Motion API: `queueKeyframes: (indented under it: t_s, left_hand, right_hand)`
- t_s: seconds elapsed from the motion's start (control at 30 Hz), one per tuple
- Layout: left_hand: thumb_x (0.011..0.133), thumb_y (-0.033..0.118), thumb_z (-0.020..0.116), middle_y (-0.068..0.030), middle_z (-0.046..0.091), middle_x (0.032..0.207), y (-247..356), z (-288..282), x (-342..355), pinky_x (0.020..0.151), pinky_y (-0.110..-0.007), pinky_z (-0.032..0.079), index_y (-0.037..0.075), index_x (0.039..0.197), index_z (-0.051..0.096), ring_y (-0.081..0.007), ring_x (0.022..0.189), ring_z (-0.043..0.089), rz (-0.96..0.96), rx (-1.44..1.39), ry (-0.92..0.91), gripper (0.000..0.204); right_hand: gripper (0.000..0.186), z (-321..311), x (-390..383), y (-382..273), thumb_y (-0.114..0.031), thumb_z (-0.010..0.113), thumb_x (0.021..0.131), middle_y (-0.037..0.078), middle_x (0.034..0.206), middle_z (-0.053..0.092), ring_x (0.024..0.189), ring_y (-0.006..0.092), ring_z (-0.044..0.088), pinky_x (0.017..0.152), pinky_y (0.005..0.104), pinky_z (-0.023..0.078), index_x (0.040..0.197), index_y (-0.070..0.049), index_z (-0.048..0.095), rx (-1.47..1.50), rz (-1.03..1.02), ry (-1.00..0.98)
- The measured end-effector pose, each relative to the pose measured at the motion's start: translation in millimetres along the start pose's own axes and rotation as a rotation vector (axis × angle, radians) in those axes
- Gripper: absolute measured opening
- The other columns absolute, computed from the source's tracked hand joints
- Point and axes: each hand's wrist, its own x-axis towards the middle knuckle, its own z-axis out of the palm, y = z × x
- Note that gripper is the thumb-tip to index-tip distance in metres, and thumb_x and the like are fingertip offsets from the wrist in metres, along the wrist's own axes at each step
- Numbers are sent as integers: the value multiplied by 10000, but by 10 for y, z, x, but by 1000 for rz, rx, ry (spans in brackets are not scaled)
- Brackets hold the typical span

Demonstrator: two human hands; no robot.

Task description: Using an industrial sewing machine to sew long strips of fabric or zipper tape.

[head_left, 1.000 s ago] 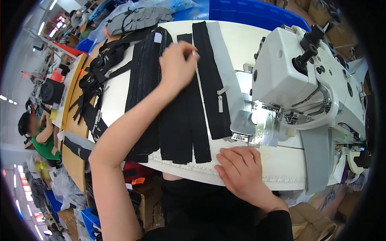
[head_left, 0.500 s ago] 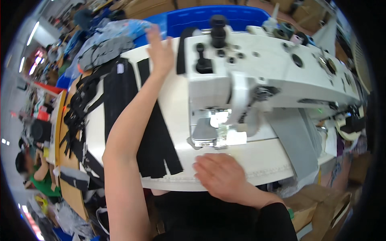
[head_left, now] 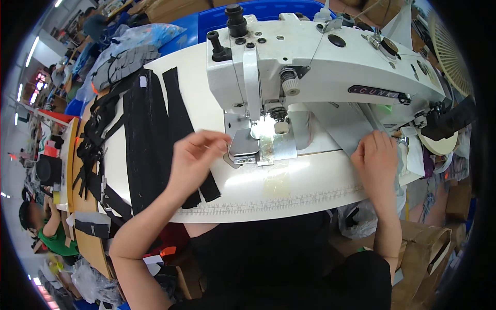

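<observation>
My left hand is beside the needle area of a white sewing machine, just left of a flat metal plate. Its thumb and fingertips are pinched together; what they hold, if anything, is too small to make out. At the right, my right hand has its fingers curled on the edge of a grey fabric piece, which runs under the machine's arm. Wide black fabric strips lie on the white tabletop to the left, and a narrower black strip passes partly behind my left hand.
A tangle of black straps sits at the table's left edge. Behind the machine stands a blue bin, with grey folded fabric left of it. Cardboard boxes are at the lower right. A person in green sits far left.
My left hand has come back from the far side of the table to the needle area. My right hand has moved right, from the table front to the grey fabric. The view has shifted.
</observation>
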Motion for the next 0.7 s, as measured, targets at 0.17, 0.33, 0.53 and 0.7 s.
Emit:
queueKeyframes:
  t_s: [0.17,0.33,0.53,0.7]
  left_hand:
    - [1044,175,698,-119,770,1172,29,509,-178,946,-290,593,-29,1248,733,-173,1093,739,-197,-273,-532,291]
    - [1072,293,663,-126,689,1354,5,1318,-53,1007,-361,567,-3,1407,604,-183,1252,660,-357,-605,-490,451]
    - [1049,270,698,-92,720,1188,53,1476,-54,931,-352,585,55,1347,603,-166,1052,701,-457,-744,-181,380]
    - [1113,231,559,-24,605,872,-114,1124,-225,682,-286,490,46,1182,582,-122,683,559,-496,-977,-180,199]
  right_hand:
    - [159,-254,12,-113,-37,696,794,110,847,563,795,329,569,722,441,441,878,-48,561,383,177,-14]
    - [167,-546,-121,-517,-55,714,791,121,833,572,789,349,592,713,459,452,872,-51,568,625,115,-229]
    - [137,-651,-376,-817,-105,749,843,100,858,569,803,305,605,771,400,492,894,-59,631,1096,-415,-536]
    - [134,-327,-599,-676,-9,728,911,52,993,604,930,169,583,881,293,463,975,-41,614,1544,354,-265]
